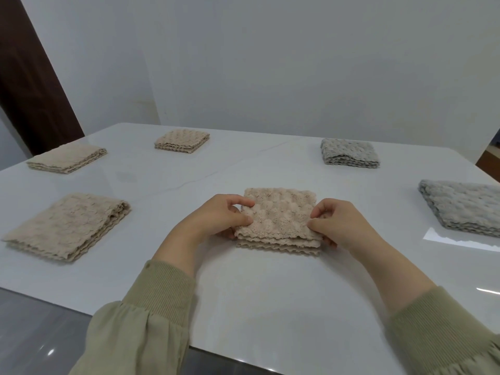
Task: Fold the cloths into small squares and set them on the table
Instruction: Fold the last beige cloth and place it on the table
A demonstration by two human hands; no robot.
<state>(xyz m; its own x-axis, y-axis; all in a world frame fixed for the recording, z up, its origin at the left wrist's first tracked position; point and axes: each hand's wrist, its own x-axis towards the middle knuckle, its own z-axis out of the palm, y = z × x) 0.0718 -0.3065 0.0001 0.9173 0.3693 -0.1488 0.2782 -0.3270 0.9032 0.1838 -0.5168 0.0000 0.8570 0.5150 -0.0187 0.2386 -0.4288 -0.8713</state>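
A beige textured cloth [280, 212] lies folded into a small square at the middle of the white table [257, 288]. My left hand [216, 217] pinches its left edge between thumb and fingers. On the opposite edge my right hand [341, 226] pinches the cloth the same way. The near layers of the cloth are slightly lifted off the stack below.
Three folded beige cloths lie to the left: a near one [67, 226], a far-left one [67, 161] and a back one [181, 140]. Two folded grey cloths sit to the right, one at the back [349, 152] and one at the right edge [462, 207]. A wall stands behind the table.
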